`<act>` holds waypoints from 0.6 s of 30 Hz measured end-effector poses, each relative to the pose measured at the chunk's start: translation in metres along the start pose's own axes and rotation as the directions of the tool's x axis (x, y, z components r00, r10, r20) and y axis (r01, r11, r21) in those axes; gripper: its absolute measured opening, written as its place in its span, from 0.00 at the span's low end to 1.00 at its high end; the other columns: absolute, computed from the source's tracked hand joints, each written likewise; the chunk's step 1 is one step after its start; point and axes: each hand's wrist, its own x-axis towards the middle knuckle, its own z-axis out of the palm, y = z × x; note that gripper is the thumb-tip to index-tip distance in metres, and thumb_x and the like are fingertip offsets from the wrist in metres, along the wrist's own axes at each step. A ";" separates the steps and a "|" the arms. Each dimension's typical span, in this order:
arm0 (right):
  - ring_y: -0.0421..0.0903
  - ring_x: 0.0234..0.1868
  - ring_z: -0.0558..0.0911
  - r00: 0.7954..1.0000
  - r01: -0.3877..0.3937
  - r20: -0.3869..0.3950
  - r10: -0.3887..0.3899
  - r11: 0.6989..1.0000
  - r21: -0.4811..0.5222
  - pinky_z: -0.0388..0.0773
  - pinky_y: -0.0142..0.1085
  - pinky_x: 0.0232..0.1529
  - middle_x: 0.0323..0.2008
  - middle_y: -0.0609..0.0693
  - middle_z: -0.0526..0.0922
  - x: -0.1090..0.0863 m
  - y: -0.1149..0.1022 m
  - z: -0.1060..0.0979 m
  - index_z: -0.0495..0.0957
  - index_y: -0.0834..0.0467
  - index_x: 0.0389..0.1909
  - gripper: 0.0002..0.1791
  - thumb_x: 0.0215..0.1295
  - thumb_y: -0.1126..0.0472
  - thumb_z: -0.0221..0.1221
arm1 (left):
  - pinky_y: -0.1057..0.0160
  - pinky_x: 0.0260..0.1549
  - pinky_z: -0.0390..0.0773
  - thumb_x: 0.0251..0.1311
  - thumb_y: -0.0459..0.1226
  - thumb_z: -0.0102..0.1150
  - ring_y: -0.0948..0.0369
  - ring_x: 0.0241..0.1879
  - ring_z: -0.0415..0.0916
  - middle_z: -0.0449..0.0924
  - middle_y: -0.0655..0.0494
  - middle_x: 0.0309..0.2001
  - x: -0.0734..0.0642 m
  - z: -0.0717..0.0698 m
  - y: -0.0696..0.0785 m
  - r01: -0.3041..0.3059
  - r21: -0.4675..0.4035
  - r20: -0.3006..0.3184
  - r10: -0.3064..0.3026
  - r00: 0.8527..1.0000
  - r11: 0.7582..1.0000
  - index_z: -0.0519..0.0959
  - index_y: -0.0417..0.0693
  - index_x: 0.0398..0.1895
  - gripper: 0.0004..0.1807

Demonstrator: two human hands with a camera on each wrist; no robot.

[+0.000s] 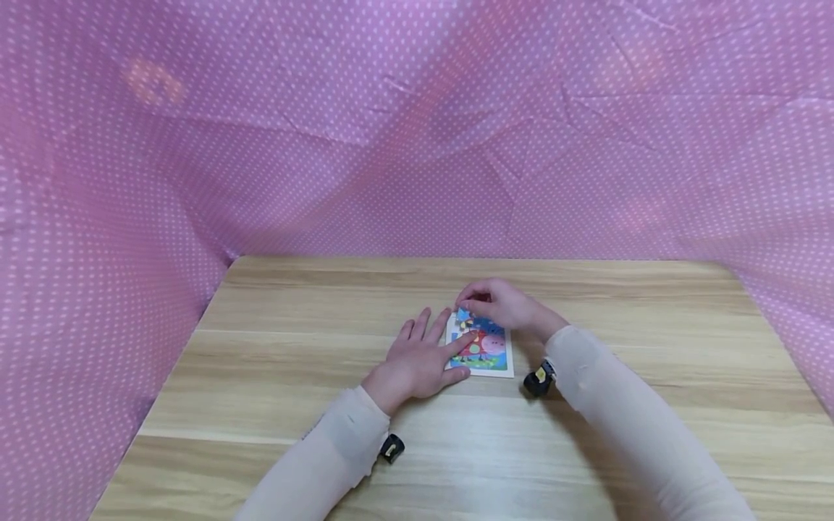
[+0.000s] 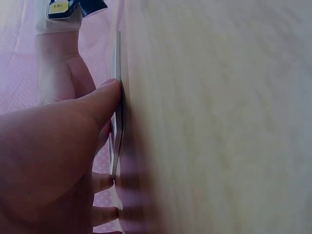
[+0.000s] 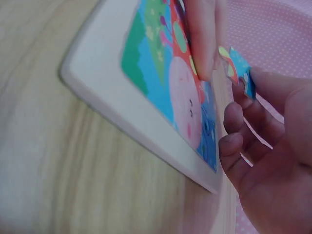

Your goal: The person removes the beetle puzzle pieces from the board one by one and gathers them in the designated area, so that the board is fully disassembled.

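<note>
A puzzle board (image 1: 481, 373) with a white border and a colourful cartoon pig picture lies on the table. My left hand (image 1: 417, 363) is spread at its left side, the index finger reaching straight onto the picture. In the left wrist view, the thumb (image 2: 108, 92) rests along the board's thin edge (image 2: 117, 58). Over the board's far left corner, my right hand (image 1: 511, 304) pinches a small jigsaw piece (image 3: 239, 66) between thumb and fingers. The piece is blue with bits of red and yellow, and stands tilted above the picture in the right wrist view.
The wooden table (image 1: 293, 376) extends on all sides of the board. Pink polka-dot cloth (image 1: 417, 181) hangs behind the table and along both sides. Black wrist devices (image 1: 538, 380) are strapped over the sleeves of both arms.
</note>
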 end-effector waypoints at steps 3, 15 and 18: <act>0.48 0.55 0.83 0.999 -0.036 -0.023 0.036 0.999 0.013 0.80 0.50 0.64 0.55 0.50 0.88 -0.004 0.002 -0.004 0.86 0.53 0.58 0.13 0.84 0.57 0.56 | 0.36 0.86 0.42 0.78 0.69 0.42 0.39 0.89 0.31 0.32 0.52 0.91 0.001 0.000 0.000 0.002 0.003 -0.006 -0.002 1.000 1.000 0.48 0.85 0.87 0.37; 0.48 0.42 0.80 0.991 -0.098 -0.083 0.104 0.992 0.078 0.83 0.33 0.41 0.51 0.55 0.86 -0.026 0.006 -0.019 0.86 0.58 0.59 0.14 0.84 0.59 0.56 | 0.35 0.85 0.46 0.78 0.69 0.42 0.39 0.89 0.35 0.34 0.51 0.91 0.001 0.002 0.004 0.012 0.045 -0.028 -0.011 1.000 0.999 0.48 0.86 0.87 0.38; 0.48 0.39 0.79 0.991 -0.097 -0.086 0.102 0.993 0.066 0.81 0.33 0.37 0.47 0.55 0.86 -0.031 0.008 -0.023 0.87 0.59 0.58 0.14 0.84 0.60 0.57 | 0.35 0.85 0.47 0.77 0.69 0.43 0.39 0.89 0.35 0.34 0.51 0.91 0.001 0.002 0.004 0.021 0.046 -0.026 -0.020 0.999 0.999 0.48 0.86 0.87 0.38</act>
